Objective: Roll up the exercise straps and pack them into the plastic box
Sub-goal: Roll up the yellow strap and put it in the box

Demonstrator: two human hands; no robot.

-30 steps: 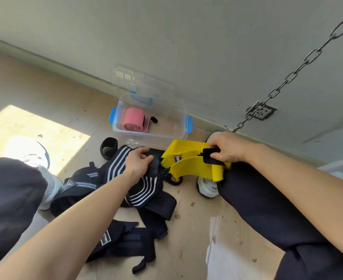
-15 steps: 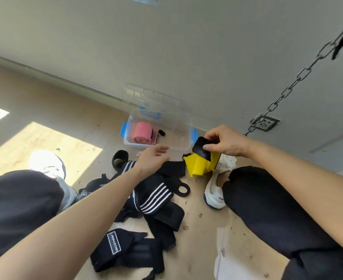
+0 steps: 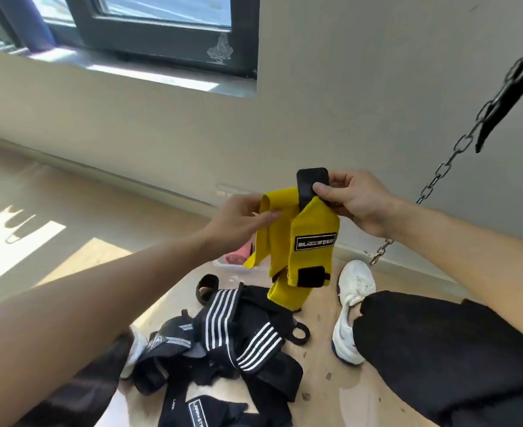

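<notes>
- The right hand point(image 3: 346, 198) pinches the black tab at the top end of the yellow strap point(image 3: 314, 241) between thumb and curled fingers. The strap hangs in the air from that pinch, doubled over on itself.
- The left hand point(image 3: 241, 220), at 9 o'clock from the tab, holds a loose fold of the same strap between thumb and fairly straight fingers.
- The step in hand looks like sorting the strap out flat before rolling it. Rolling it while doubled would likely give a lumpy, lopsided roll.
- It makes sense to let the left hand slide down the fold until the strap hangs as a single length, edges lined up and with no twist.
- Which end to start the roll from I cannot tell; the fastening patch probably belongs on the outside, to hold the roll shut.
- The tail dangles just above the tangled black straps point(image 3: 248, 343) on the floor point(image 3: 100, 241) at 6 o'clock; keep it lifted clear so it does not snag.
- The plastic box point(image 3: 223, 262) is almost hidden behind the strap at 8 o'clock; a pink roll point(image 3: 237, 257) shows there.
</notes>
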